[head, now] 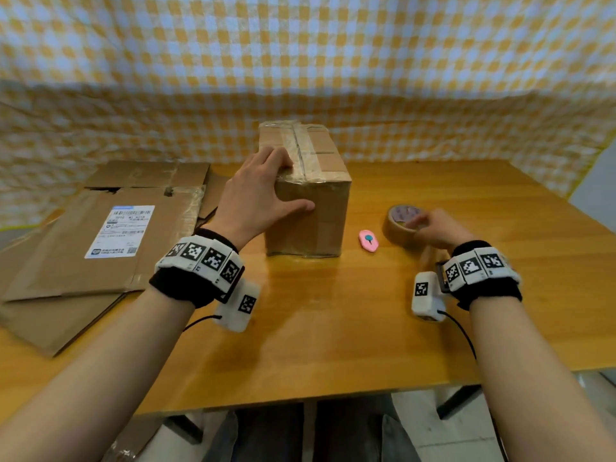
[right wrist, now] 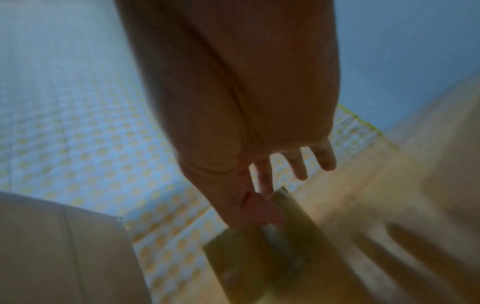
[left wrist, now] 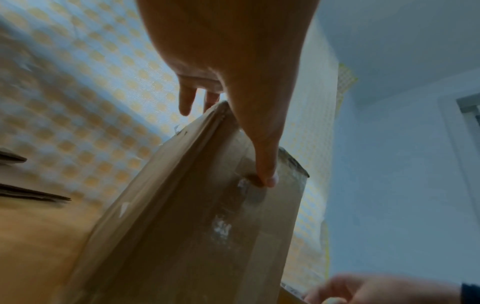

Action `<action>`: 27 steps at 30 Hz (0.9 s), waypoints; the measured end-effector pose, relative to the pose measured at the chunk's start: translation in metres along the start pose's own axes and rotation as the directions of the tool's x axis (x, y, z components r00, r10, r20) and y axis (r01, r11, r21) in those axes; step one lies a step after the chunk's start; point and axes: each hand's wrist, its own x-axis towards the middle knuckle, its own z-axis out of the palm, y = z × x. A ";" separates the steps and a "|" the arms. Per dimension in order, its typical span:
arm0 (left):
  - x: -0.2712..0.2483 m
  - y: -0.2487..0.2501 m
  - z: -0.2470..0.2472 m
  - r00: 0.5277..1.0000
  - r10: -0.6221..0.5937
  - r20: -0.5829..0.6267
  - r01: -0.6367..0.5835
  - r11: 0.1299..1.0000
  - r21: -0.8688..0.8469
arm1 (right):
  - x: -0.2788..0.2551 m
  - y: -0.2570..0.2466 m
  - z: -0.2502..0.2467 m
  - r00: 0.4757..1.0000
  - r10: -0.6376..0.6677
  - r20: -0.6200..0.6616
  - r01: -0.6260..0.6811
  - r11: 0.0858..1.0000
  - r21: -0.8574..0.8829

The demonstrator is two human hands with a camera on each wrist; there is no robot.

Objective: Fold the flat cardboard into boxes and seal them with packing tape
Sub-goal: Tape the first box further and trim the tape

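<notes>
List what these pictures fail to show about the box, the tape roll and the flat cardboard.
- Box: far and right sides hidden in head view; left hand covers its near corner.
- Tape roll: right hand is motion-blurred, so its grip is unclear, even in the right wrist view.
- Flat cardboard: shipping label print too small; sheet count unclear.

- Cardboard box (head: 310,195): brown, closed, upright at frame centre, its top seam under clear tape.
- Flat cardboard (head: 100,235): stacked sheets at left, the top one bearing a white shipping label.
- Packing tape (head: 400,225): brown roll right of centre, tilted.
</notes>
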 end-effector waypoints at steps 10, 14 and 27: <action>-0.009 0.029 -0.014 0.993 0.060 -0.102 -0.072 0.990 -0.121 | -0.030 -0.011 -0.011 0.999 -0.043 0.016 0.038 0.971 0.236; -0.024 0.050 -0.022 0.993 0.041 -0.107 -0.066 0.967 -0.244 | -0.080 -0.023 -0.012 0.979 -0.194 0.058 0.160 0.916 0.368; -0.103 0.063 0.007 0.933 -0.090 0.347 0.247 0.865 -0.438 | -0.167 -0.028 0.043 0.853 -0.502 0.143 0.353 0.756 0.552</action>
